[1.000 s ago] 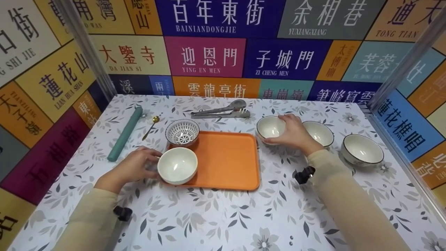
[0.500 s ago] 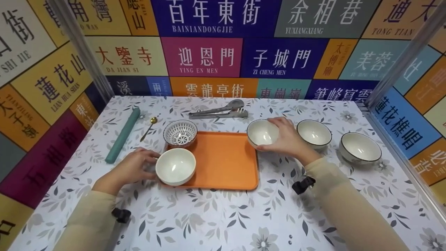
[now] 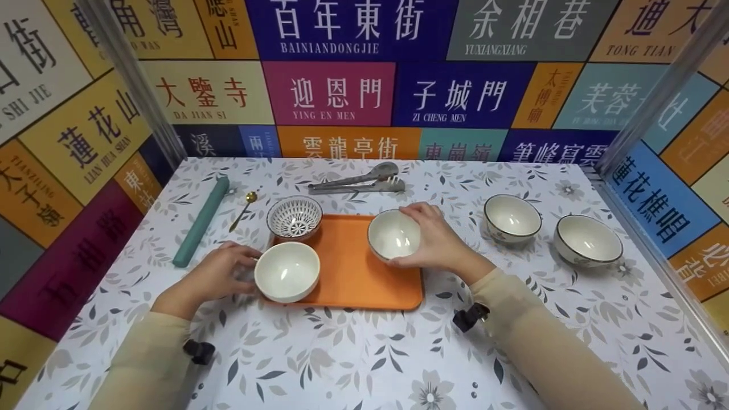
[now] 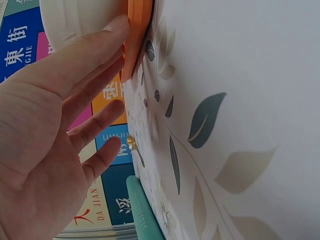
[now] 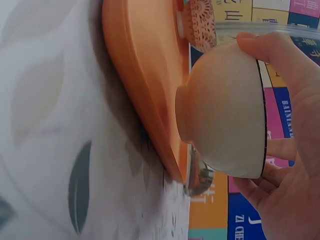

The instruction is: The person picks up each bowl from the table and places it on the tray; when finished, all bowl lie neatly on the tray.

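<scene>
My right hand (image 3: 435, 239) grips a white bowl with a thin dark rim (image 3: 393, 236), thumb on the near side and fingers on the far side. In the right wrist view the bowl (image 5: 225, 110) is held above the orange tray (image 3: 353, 285). My left hand (image 3: 222, 270) is beside a plain white bowl (image 3: 287, 273) at the tray's near left corner. Its fingers are extended and spread, and in the left wrist view the thumb (image 4: 112, 32) lies right at the bowl and tray edge. Behind that bowl stands a black-and-white patterned bowl (image 3: 295, 219), at the tray's far left corner.
Two more dark-rimmed bowls, a nearer-centre bowl (image 3: 512, 219) and an outer bowl (image 3: 589, 242), stand on the right. Metal tongs (image 3: 359, 179) lie behind the tray. A small gold spoon (image 3: 245, 209) and a green stick-shaped object (image 3: 202, 222) lie on the left.
My right hand has carried the dark-rimmed bowl leftward from the table beside the tray to over the tray's right part. The left hand has stayed in place beside the plain white bowl.
</scene>
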Motion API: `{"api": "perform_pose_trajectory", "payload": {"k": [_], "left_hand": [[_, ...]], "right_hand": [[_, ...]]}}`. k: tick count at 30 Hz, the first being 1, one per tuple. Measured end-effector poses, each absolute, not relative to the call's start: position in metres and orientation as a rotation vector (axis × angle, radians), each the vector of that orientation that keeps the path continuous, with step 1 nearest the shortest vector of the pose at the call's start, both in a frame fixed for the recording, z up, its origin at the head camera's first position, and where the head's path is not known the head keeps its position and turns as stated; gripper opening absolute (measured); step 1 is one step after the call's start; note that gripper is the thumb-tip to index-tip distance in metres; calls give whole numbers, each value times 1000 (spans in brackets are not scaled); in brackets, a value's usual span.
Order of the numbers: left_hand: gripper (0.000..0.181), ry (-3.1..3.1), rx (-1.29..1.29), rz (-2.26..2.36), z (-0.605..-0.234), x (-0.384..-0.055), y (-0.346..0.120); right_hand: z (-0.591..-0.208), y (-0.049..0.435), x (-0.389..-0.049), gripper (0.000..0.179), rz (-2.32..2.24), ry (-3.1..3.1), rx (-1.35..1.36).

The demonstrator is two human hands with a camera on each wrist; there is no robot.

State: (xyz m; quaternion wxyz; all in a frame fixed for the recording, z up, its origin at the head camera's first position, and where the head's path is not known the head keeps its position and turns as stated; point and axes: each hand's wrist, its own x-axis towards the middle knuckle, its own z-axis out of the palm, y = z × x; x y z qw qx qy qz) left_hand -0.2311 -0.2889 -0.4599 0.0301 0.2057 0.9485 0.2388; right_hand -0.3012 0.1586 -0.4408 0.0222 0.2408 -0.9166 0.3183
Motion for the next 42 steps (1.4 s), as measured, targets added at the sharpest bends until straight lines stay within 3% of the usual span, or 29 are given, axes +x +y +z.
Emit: {"api": "perform_pose_trajectory", "payload": {"k": [22, 32, 38, 42], "left_hand": [[41, 2941, 667, 696, -460, -230, -289], [43, 2939, 695, 722, -461, -233, -289], [42, 2928, 669, 748, -462, -232, -289], [43, 2925, 649, 752, -463, -231, -293]], "right_hand": [[-449, 80, -306, 114, 1019, -2893, 905], [-452, 76, -310, 114, 1045, -2896, 938], [-453, 82, -309, 127, 952, -2956, 917], [-452, 89, -309, 113, 947, -2941, 907]]}}
